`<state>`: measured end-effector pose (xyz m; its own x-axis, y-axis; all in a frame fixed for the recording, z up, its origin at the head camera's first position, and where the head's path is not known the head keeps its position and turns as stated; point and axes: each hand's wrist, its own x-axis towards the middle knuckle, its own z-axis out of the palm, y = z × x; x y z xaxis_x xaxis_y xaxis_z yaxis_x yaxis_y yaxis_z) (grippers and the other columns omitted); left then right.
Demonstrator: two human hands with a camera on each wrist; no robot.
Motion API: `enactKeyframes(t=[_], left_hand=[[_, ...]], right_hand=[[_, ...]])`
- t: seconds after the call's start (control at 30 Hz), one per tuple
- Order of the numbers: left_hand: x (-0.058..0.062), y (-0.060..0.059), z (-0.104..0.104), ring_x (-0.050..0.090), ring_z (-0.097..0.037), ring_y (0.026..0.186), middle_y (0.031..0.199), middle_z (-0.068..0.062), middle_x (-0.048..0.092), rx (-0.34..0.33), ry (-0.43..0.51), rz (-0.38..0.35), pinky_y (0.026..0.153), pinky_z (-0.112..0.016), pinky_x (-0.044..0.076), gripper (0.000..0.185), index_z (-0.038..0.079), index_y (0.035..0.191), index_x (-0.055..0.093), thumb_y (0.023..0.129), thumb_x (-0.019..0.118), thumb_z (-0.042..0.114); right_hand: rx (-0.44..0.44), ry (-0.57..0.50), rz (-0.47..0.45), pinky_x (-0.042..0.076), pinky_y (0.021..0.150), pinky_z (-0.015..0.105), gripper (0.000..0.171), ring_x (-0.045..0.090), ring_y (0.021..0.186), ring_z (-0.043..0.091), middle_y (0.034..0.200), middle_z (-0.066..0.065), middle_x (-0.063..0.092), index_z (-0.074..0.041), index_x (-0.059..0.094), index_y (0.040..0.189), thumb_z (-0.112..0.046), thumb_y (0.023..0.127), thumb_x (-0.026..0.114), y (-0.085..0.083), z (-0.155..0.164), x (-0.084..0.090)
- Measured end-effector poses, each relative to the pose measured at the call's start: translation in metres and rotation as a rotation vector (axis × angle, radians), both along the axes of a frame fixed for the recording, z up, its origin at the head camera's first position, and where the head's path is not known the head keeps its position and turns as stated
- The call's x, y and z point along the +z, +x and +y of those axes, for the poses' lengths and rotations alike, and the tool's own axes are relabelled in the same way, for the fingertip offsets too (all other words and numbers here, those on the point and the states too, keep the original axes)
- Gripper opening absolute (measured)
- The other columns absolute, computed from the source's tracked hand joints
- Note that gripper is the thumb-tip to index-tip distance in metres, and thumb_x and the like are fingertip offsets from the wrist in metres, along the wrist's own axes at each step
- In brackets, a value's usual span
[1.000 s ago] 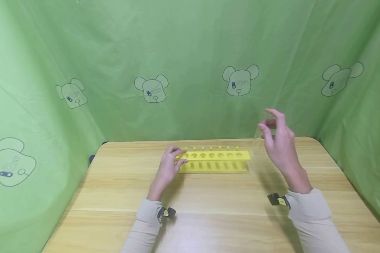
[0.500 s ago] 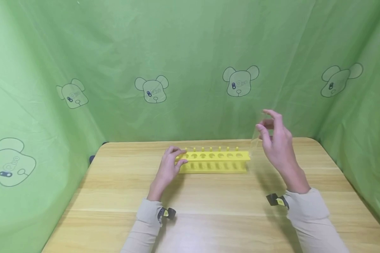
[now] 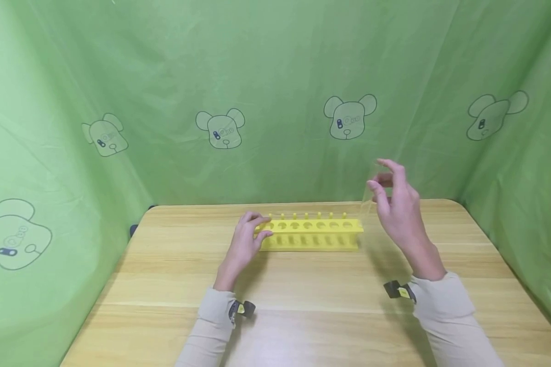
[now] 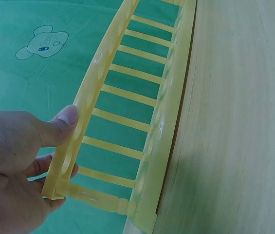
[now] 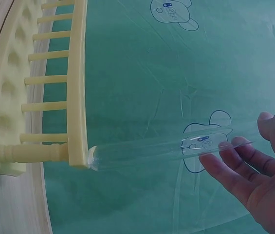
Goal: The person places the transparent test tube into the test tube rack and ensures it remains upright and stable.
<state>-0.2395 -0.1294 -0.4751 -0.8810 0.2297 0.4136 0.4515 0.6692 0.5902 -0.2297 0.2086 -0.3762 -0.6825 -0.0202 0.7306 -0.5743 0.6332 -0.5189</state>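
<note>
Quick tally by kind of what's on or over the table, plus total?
Yellow plastic test tube rack: 1
Clear glass test tube: 1
Hands: 2, left hand gripping the rack's end, right hand holding the tube
Wooden table: 1
Total: 5

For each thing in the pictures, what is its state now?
Yellow plastic test-tube rack: upright on the table, holes empty.
Clear glass test tube: held in the air, its rounded end at the rack's corner.
Left hand: grips the rack's end.
Right hand: pinches the tube.

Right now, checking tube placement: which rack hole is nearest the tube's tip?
The rightmost hole of the yellow rack; the glass tube touches that end.
</note>
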Motion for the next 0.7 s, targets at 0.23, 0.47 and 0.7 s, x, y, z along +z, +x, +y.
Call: enactKeyframes(t=[0.23, 0.47, 0.7], left_hand=[[0.0001, 0.0002, -0.0003, 0.058, -0.029, 0.116, 0.12, -0.013, 0.062, 0.002, -0.001, -0.006, 0.105, -0.039, 0.05, 0.039, 0.0, 0.123, 0.071, 0.089, 0.078, 0.015], [0.0, 0.0004, -0.0005, 0.058, -0.028, 0.115, 0.12, -0.012, 0.061, 0.003, -0.007, 0.0, 0.104, -0.038, 0.051, 0.038, 0.0, 0.123, 0.071, 0.089, 0.078, 0.016], [0.0008, 0.0004, 0.0001, 0.059, -0.028, 0.114, 0.119, -0.012, 0.061, -0.005, 0.004, 0.009, 0.104, -0.039, 0.051, 0.039, 0.0, 0.123, 0.071, 0.089, 0.079, 0.015]], right_hand=[[0.007, 0.006, 0.016, 0.049, 0.068, 0.002, 0.049, 0.062, 0.082, 0.024, 0.099, 0.02, 0.064, -0.006, 0.042, 0.148, -0.002, 0.102, 0.059, -0.0013, -0.0019, 0.0005], [0.01, 0.014, 0.016, 0.049, 0.067, 0.004, 0.048, 0.062, 0.082, 0.024, 0.099, 0.019, 0.064, -0.006, 0.042, 0.148, -0.003, 0.103, 0.059, -0.0016, -0.0056, 0.0026], [0.014, 0.006, 0.008, 0.049, 0.068, 0.003, 0.048, 0.063, 0.081, 0.027, 0.099, 0.019, 0.064, -0.006, 0.042, 0.148, -0.003, 0.103, 0.058, -0.002, -0.0093, 0.0038]])
